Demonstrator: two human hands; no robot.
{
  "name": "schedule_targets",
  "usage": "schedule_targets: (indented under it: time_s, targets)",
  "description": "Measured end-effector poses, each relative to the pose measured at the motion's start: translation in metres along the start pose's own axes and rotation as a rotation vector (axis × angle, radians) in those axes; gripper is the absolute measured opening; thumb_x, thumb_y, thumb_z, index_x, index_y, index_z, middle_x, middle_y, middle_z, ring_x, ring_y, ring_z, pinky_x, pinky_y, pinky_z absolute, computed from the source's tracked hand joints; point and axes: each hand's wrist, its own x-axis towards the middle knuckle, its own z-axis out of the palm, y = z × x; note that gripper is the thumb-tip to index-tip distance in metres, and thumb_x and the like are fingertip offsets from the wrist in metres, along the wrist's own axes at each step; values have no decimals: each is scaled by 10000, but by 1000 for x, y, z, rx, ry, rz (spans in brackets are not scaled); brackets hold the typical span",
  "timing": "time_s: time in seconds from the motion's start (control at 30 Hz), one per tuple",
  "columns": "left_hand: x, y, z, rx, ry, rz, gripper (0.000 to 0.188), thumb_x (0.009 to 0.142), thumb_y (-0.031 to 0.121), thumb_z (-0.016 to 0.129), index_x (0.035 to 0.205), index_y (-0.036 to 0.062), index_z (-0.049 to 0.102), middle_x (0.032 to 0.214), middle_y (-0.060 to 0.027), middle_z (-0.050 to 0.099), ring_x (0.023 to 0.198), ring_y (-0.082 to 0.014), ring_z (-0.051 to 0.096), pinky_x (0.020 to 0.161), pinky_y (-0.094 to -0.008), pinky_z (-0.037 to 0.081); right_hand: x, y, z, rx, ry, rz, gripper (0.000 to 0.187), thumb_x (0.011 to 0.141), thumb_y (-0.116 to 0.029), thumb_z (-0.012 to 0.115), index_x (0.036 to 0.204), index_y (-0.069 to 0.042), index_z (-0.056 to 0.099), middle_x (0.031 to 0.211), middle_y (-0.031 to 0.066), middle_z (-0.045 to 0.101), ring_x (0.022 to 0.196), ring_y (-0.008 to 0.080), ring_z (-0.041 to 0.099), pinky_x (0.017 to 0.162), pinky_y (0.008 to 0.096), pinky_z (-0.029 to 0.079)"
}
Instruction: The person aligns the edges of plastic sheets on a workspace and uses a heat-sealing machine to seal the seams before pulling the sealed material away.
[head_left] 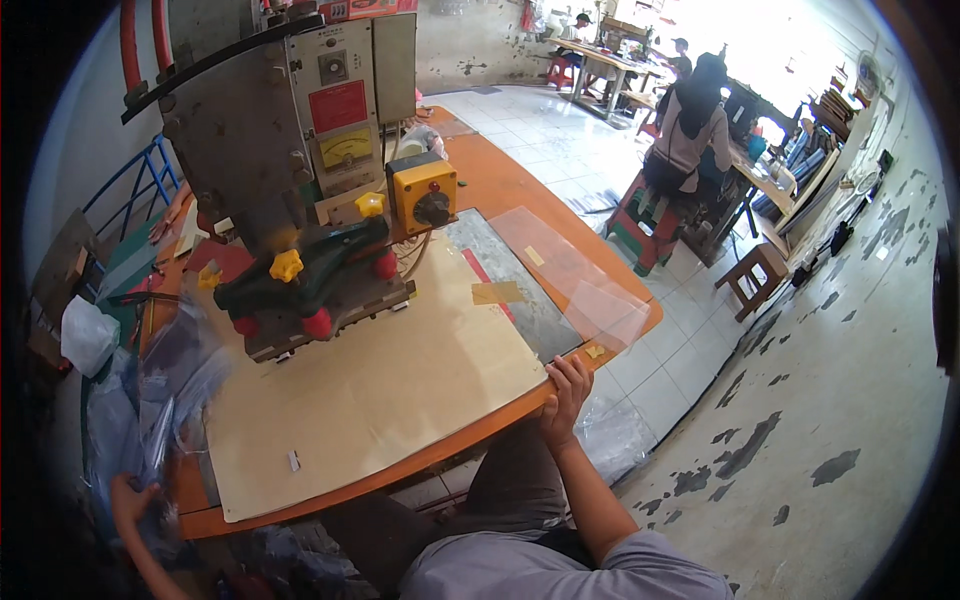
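My left hand (132, 502) is at the lower left with its fingers curled at the near end of crumpled clear plastic sheeting (165, 425), which hangs over the table's left side. At the near right, my right hand (567, 398) grips the orange table's edge (440, 445), beside the corner of a large beige board (390, 400). The board lies flat under the head of a press machine (320, 300) with red and yellow knobs. A small white piece (293, 461) sits on the board near its front left.
A yellow control box (422, 195) juts from the press. Right of the board lie a grey plate (510, 280) and a clear pinkish sheet (570, 270). Another person's hand (165, 225) shows behind the press at left. Farther off, a person (690, 130) sits at a workbench.
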Motion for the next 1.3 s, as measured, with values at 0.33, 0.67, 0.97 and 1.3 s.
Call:
schedule_targets:
  time_s: [0.33,0.67,0.97,1.3]
  targets:
    - [4,-6,23,-56,249,117,604,1015,479,610,950,-120,656,846,-295,644,793,-408,632,745,-497,464,2,-3,0,-11,20,1,508,1077,-405,310,1266,-68,640,1371,146,603,1420,373,437,1235,549,167]
    - [20,-18,8,-231,79,60,603,1039,462,592,891,-122,619,760,-227,602,692,-245,503,688,-474,422,0,-2,2,-4,12,10,526,1082,-434,310,1278,-77,643,1381,133,601,1427,362,432,1238,549,162]
    - [41,-43,29,-247,86,4,662,1062,503,517,872,-126,596,737,-210,595,682,-241,472,699,-477,419,2,-2,0,-3,21,0,519,1085,-428,315,1285,-73,637,1383,132,600,1428,366,430,1238,544,155]
    - [59,-50,19,-131,-12,-44,665,1079,486,447,1051,-140,668,907,-346,664,814,-424,646,786,-517,455,1,-3,2,6,24,-4,501,1080,-406,323,1305,-84,634,1394,122,595,1439,353,417,1247,539,141]
